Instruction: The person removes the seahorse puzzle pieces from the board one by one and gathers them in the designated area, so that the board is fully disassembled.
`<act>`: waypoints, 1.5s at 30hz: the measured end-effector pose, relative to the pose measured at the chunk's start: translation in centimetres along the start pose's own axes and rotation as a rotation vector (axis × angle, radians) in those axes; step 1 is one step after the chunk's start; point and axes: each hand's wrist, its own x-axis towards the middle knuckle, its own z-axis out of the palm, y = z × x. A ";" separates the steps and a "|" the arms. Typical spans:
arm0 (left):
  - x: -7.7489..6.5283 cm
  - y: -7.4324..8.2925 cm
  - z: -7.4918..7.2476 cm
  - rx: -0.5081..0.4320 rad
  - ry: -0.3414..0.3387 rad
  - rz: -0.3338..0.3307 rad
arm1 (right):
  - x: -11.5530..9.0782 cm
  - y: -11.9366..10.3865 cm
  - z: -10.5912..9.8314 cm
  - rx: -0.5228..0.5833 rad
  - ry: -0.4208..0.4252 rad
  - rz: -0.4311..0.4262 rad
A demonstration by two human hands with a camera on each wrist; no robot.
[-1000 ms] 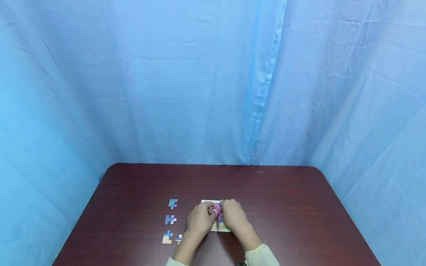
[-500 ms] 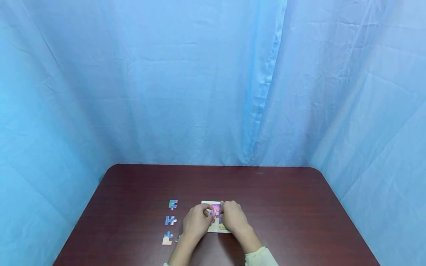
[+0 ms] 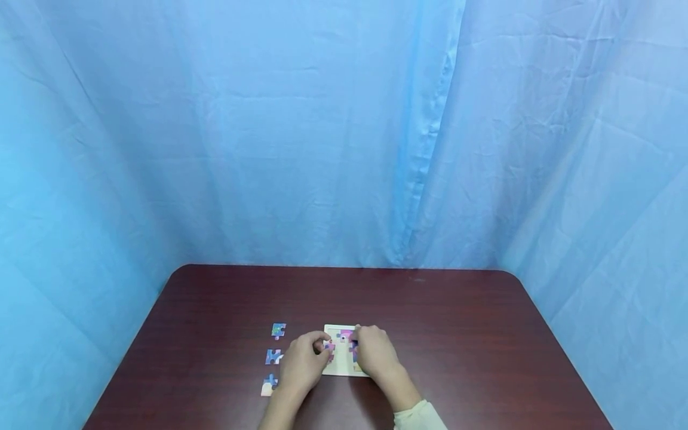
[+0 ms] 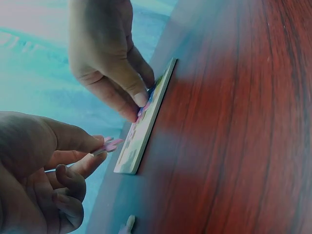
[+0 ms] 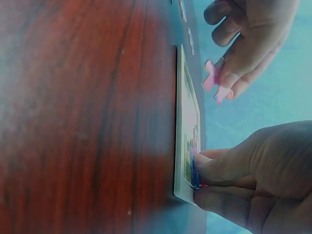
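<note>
A pink puzzle piece is tilting in the air, its knobs jutting beyond the fingertips toward the puzzle tray; its notched outline is showing no clear long axis. The tray is lying flat on the dark red table, its near and far rims running roughly parallel to the table's far edge. The pink piece is hovering above the tray's left side, clear of its surface, and the left hand is pinching it between thumb and index finger. That hand's other fingers are curling loosely toward the palm, and its forearm is slanting forward and to the right. The right hand is reaching down at the tray's right side, fingers bent, touching the coloured pieces there; whether it is pinching or only pressing, I cannot tell. Three loose pieces are forming a column left of the left hand.
</note>
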 end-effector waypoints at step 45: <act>-1.1 -3.8 -4.5 0.045 0.027 -0.126 | -1.2 -1.3 -0.2 -0.001 -0.162 0.036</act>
